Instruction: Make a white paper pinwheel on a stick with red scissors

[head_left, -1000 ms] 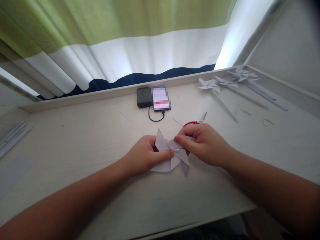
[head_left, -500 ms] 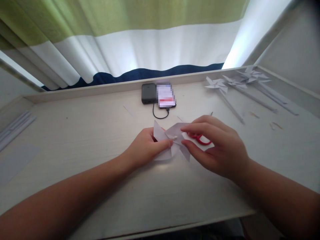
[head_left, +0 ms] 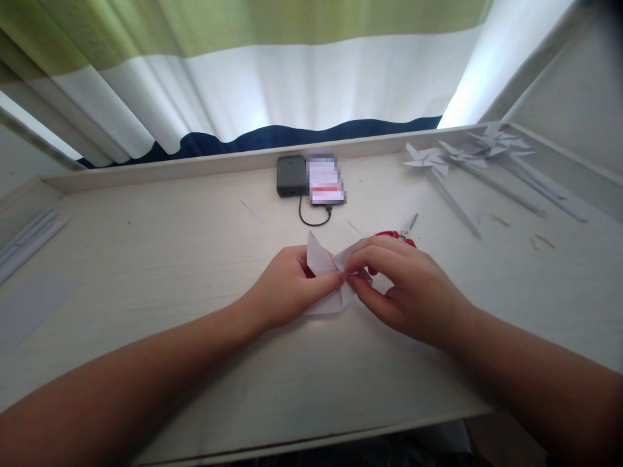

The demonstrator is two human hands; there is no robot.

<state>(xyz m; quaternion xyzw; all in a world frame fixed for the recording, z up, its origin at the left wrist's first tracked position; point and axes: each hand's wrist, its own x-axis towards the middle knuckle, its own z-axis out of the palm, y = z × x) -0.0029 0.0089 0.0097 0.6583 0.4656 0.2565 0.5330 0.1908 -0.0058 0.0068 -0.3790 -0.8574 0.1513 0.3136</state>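
Between my hands, above the white table [head_left: 204,259], is a white paper pinwheel [head_left: 324,301] with pointed, folded blades. My left hand [head_left: 292,285] grips it from the left, thumb pressed near the centre and the other fingers behind the paper. From the right, my right hand [head_left: 409,285] pinches at the pinwheel's middle with thumb and fingertips; whatever small part lies in that pinch is hidden. Just beyond my right hand lie red-handled scissors [head_left: 389,235], partly covered by it, their metal tip pointing away.
A dark power bank [head_left: 291,176] and a phone [head_left: 325,181] joined by a cable lie at the back. Several pinwheels on paper sticks [head_left: 455,201] rest at the back right, near small scraps [head_left: 542,241]. Rolled paper sticks [head_left: 32,240] and a paper sheet [head_left: 39,308] lie left.
My right hand has moved left onto the pinwheel's centre, its fingers closing together there. More of the scissors now shows behind it. The view has shifted slightly.
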